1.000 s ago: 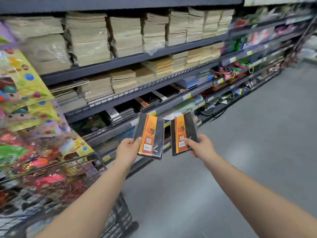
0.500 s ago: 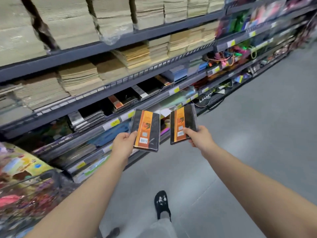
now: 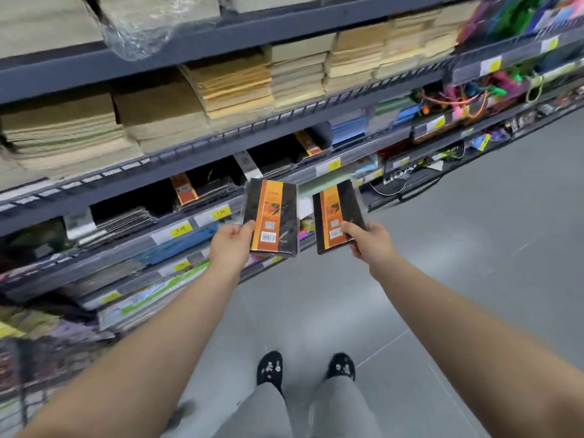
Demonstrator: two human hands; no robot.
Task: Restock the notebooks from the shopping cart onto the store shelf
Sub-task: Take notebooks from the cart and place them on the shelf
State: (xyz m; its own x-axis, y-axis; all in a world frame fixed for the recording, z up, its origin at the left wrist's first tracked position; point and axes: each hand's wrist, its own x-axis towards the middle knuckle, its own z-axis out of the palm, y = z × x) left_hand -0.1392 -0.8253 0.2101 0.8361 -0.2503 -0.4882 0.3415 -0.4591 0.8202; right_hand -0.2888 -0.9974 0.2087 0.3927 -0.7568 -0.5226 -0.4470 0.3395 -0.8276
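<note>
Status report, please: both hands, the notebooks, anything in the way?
Left hand grips left notebook; right hand grips right notebook. Both held before the shelf, not yet placed. Nothing seen in the way.

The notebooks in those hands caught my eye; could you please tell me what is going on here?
A person stands in a shop aisle facing the shelf. The left hand grips one black-and-orange notebook by its lower end, and the right hand grips a second notebook likewise. Both are held in the air before the shelf, not yet placed; matching notebooks lie on it.
</note>
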